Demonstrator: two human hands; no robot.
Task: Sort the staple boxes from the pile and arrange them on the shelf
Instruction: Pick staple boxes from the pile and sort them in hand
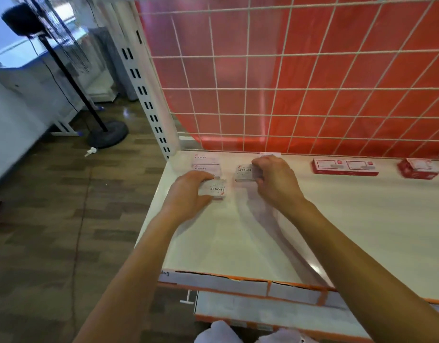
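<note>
Gripping box (pixel 216 190) w/ L hand (pixel 188 191), 2nd box (pixel 243 173) w/ R hand (pixel 275 180), fingers clamped. Square both w/ back row (pixel 205 162)

Four white staple boxes (pixel 214 189), three red boxes (pixel 331 166)

This looks like a shop: a white display shelf (pixel 263 231) across the centre, a slotted upright (pixel 144 95) at upper left, a wire grid (pixel 287 70) backing (red sheet behind it), a label strip (pixel 238 285) on the front edge, and staple boxes (pixel 344 167) lined up at right
</note>
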